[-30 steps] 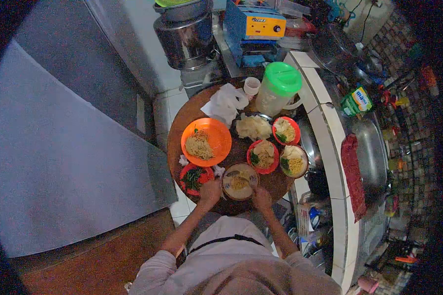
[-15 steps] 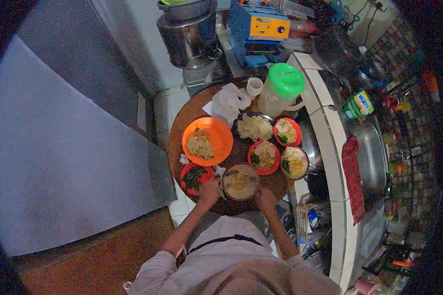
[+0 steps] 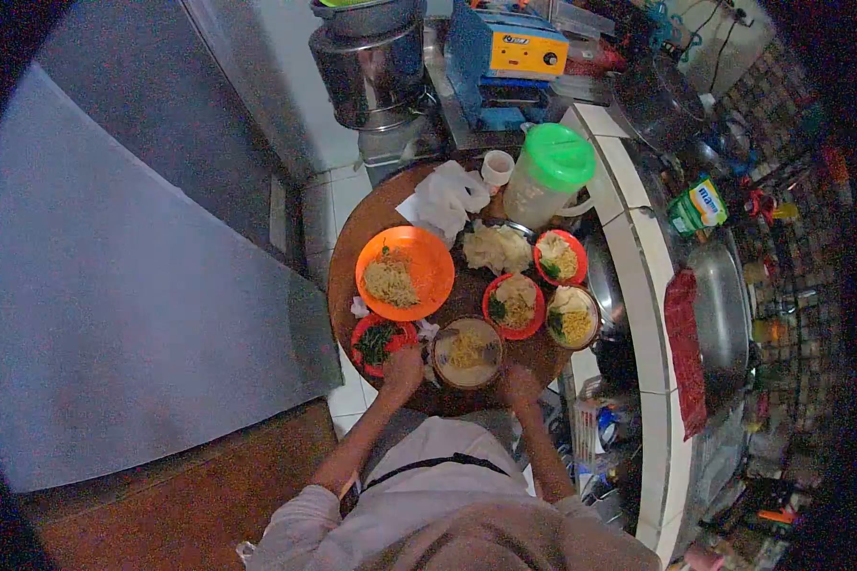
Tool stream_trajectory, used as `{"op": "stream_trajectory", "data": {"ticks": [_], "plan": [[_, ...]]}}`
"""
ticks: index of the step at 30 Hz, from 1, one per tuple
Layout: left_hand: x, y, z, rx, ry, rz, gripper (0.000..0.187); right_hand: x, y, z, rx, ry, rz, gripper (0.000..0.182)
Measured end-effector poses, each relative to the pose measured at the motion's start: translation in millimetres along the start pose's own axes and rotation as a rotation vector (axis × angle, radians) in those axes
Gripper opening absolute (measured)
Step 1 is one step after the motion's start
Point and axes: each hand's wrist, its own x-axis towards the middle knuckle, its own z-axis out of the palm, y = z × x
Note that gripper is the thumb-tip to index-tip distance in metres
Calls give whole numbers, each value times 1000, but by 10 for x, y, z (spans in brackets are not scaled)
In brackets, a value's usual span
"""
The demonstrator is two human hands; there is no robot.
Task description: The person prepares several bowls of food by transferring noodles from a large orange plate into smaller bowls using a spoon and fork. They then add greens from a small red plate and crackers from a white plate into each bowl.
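Right in front of me a round bowl of yellow noodles [image 3: 466,349] stands on the table. My left hand [image 3: 404,373] is curled at the right edge of a red bowl of dark green leaves [image 3: 377,344]; what its fingers hold, if anything, is too small to make out. Beside the noodle bowl's lower right edge is my right hand [image 3: 519,385], its fingers dim and blurred. Beyond the left hand sits a big orange bowl [image 3: 435,266] with a heap of pale shreds. A red bowl of noodles and greens [image 3: 514,306] stands to the upper right.
On the round wooden table [image 3: 352,228] also stand a clear bowl of noodles [image 3: 573,316], a smaller red bowl [image 3: 561,257], a plate of pale crackers [image 3: 497,247], a green-lidded pitcher [image 3: 555,157], a white cup [image 3: 497,168] and a plastic bag [image 3: 448,195]. A tiled counter edge [image 3: 647,276] runs along the right.
The view has shifted slightly. My right hand sits a little farther from the noodle bowl's rim. My left hand remains by the bowl of leaves.
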Motion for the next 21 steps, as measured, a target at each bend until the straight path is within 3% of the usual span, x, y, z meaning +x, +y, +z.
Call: {"op": "stream_trajectory", "data": {"ticks": [1,2,4,6,10,14,16,17,19,21], "plan": [[14,-20,45,-1,-2,1,21,10,-70,-115,-25,-71,117,25],[34,-40,87,-16,-7,-15,22,162,247,288,-26,-70,121,25],[27,-25,74,-30,-15,-31,23,358,850,1051,-194,90,-136,25],[0,47,-98,14,-161,-36,24,334,412,658,-109,29,-74,26],[1,92,-137,3,-138,-33,27,321,261,609,111,-21,-75,30],[-8,41,-116,-40,-85,-20,28,225,349,495,43,-32,39,32],[-8,37,-108,-46,-56,-14,27,131,20,-98,67,-193,80,32],[26,18,-82,-13,-60,-37,26,115,85,-57,65,-192,82,32],[51,-7,-78,19,-64,-58,26,56,163,-40,58,45,-44,28],[34,-36,-70,-19,-46,-41,24,92,61,-185,109,-9,33,27]]}}
